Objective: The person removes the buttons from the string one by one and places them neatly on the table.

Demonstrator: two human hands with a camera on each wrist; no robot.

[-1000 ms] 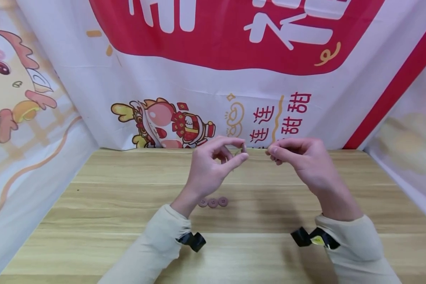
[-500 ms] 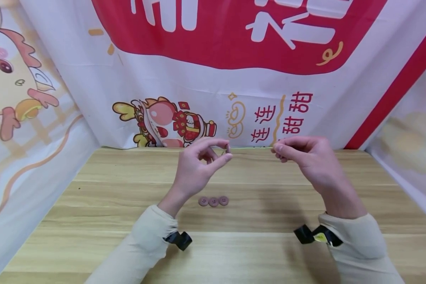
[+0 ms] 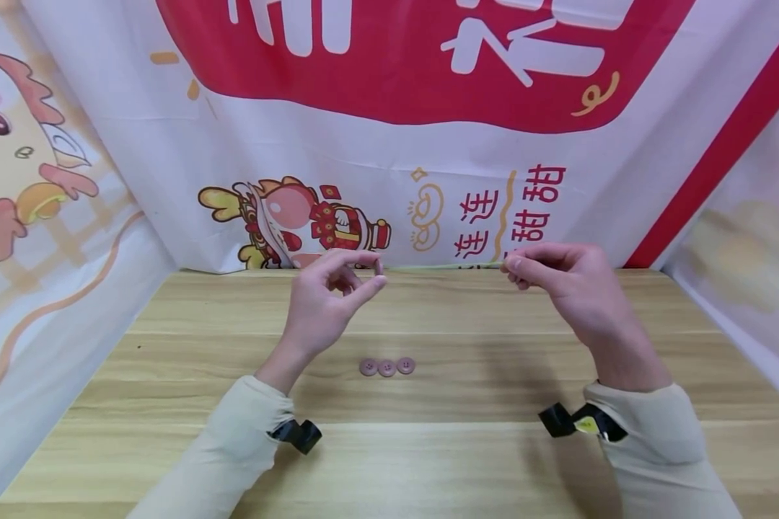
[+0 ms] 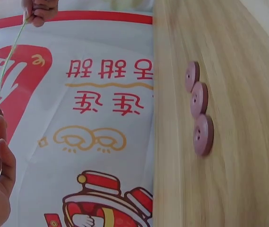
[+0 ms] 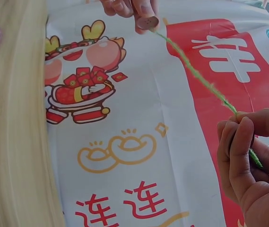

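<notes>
Between thumb and forefinger, my left hand (image 3: 321,303) pinches a mauve button (image 5: 147,22), raised above the table. A thin green yarn (image 5: 198,73) runs from that button to my right hand (image 3: 565,294), looking nearly straight. The right fingers pinch the yarn, and a short green tail (image 5: 255,159) comes out below them in the right wrist view. How the yarn passes through the button is too small to tell. Three more mauve buttons (image 3: 387,368) lie in a row on the table, nearer the body than both hands.
The light wood table (image 3: 428,461) ends at a printed white and red cloth (image 3: 337,151) hanging behind it. More printed cloth (image 3: 52,317) stands along the left side, and another hangs at the right. Black wrist straps (image 3: 296,435) sit over both sleeves.
My left hand has moved left with the button, and the stretch of yarn between the hands has grown longer. The right hand has shifted only slightly right. The three buttons lie still.
</notes>
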